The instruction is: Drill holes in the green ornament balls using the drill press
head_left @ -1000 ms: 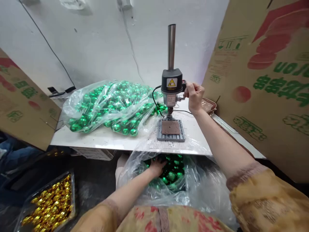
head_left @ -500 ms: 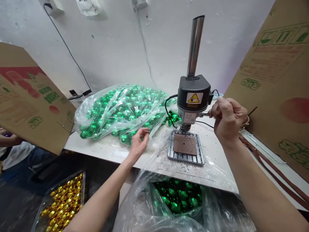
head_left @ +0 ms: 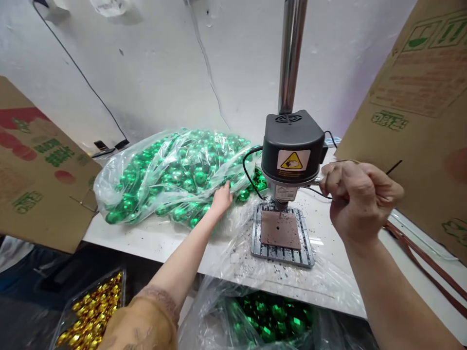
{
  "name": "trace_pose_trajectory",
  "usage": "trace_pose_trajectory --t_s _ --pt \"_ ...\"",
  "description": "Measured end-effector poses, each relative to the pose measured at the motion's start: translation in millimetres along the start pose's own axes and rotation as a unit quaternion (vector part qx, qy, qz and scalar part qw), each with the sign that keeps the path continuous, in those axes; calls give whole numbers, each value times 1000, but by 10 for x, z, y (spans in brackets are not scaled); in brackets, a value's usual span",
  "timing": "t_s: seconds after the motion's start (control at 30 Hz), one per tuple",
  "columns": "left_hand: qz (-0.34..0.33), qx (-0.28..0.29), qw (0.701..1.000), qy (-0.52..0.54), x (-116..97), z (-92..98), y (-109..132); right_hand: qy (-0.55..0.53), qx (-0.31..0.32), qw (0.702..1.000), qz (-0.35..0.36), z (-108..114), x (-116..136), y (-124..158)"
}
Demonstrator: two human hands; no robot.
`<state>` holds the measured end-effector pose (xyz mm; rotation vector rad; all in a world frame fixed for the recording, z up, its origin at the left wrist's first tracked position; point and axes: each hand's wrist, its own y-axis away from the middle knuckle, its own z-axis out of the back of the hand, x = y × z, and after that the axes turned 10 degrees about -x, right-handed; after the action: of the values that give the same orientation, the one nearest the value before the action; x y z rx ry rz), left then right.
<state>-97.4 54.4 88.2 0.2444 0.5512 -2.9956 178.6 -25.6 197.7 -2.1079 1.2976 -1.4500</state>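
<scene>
My right hand (head_left: 365, 197) is closed in a fist around the feed handle (head_left: 316, 180) at the side of a small black drill press (head_left: 290, 146). Under the bit lies a square brown board (head_left: 280, 229) with a dark hole, on the slotted metal base (head_left: 282, 257). Dark shavings are scattered over both. My left hand (head_left: 222, 198) reaches into the opening of a clear plastic bag (head_left: 109, 194) full of shiny faceted green balls (head_left: 199, 177). Its fingers are mostly hidden among the plastic and balls, so whether it holds a ball cannot be seen.
Below the table edge, another clear bag holds more green balls (head_left: 270, 316). Gold balls (head_left: 93, 311) fill a clear tub at lower left. Cardboard boxes flank the table, one left (head_left: 47, 180) and one right (head_left: 408, 121). A brown strap (head_left: 419, 248) lies at right.
My left hand has moved right and forward, into the green balls at the bag's opening. My right hand stays on the handle. The view has shifted closer to the drill press.
</scene>
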Motion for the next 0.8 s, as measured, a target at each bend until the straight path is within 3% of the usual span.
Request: trace_pose_trajectory --t_s 0.1,0.2,0.3,0.37,0.4,0.47,0.53,0.6,0.8 --pt "-16 3 1000 27 49 46 -2 3 -5 1000 4 9 -8 33" --pt "-53 -15 997 53 113 181 177 5 -10 1000 17 16 -9 45" --pt "-90 -151 982 66 257 303 502 -5 2 999 44 29 -17 28" --pt "-11 -247 969 27 396 316 737 -12 13 998 67 40 -31 12" --pt "54 -262 963 4 469 296 841 -15 16 997 77 46 -39 7" --pt "170 -232 958 -23 603 213 993 -22 15 996 86 54 -55 4" --pt "208 -176 962 -30 706 101 1050 -30 14 995 92 54 -66 10" --pt "193 -161 967 -35 786 -3 1018 -37 11 995 91 49 -71 19" --pt "132 -247 960 30 1060 -160 823 -45 6 995 88 23 -61 22"
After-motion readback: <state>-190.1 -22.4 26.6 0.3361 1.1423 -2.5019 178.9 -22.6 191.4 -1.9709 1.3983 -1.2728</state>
